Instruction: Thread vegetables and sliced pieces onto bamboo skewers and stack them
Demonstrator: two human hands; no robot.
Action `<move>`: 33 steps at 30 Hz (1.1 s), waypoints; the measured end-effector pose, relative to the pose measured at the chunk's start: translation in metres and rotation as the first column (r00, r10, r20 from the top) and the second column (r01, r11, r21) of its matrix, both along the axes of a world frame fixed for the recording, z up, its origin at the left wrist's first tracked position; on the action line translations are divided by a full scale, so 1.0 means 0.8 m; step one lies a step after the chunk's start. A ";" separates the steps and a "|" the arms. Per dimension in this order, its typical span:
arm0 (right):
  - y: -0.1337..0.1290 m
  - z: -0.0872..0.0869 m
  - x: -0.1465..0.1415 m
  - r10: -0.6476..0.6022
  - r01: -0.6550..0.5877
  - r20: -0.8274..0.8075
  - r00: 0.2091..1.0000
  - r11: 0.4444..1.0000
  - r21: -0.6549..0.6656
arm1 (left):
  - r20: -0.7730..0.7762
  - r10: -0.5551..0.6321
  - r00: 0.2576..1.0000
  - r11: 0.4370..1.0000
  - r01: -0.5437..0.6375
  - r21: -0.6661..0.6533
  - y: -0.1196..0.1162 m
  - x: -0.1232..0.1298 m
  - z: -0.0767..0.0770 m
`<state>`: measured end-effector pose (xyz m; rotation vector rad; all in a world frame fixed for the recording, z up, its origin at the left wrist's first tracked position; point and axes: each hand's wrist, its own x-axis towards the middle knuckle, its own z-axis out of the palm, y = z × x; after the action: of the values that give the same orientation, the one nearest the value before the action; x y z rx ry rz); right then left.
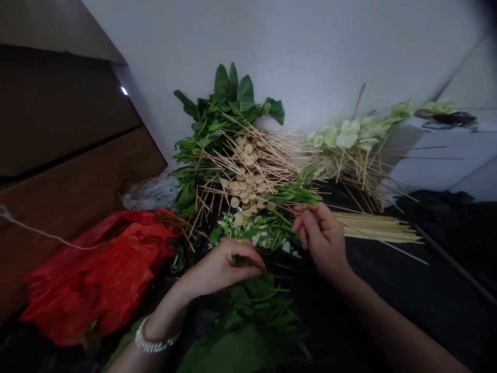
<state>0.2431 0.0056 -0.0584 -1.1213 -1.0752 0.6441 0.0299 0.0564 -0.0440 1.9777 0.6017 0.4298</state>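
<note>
In my right hand (320, 235), thumb and fingers pinch a small bunch of leafy greens (297, 195). A thin stick end shows at the fingertips; whether the bunch is threaded on a skewer is unclear. My left hand (233, 267) is closed in a pinch, thumb against fingers, over a dark pile of loose green leaves (248, 321). What it holds, if anything, cannot be made out. Just beyond both hands lie chopped green stems and white bits (267, 230). Behind them is a heap of skewers with pale round slices (248, 181).
A red plastic bag (104, 269) lies at the left. Bare wooden skewers (378, 228) rest right of my right hand. Leafy greens (233, 98) and skewered pale cabbage-like leaves (349, 134) are piled against the white wall (310, 52). Black plastic (373, 274) covers the surface.
</note>
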 end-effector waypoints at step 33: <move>-0.002 -0.007 -0.004 0.068 -0.066 0.031 0.997 0.996 -0.056 | -0.324 -0.161 0.932 0.924 0.258 0.283 -0.020 0.012 -0.017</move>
<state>0.2401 0.0037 -0.0638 -1.1508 -1.1327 0.7144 0.0393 0.0403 -0.0576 2.4185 0.5157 0.0973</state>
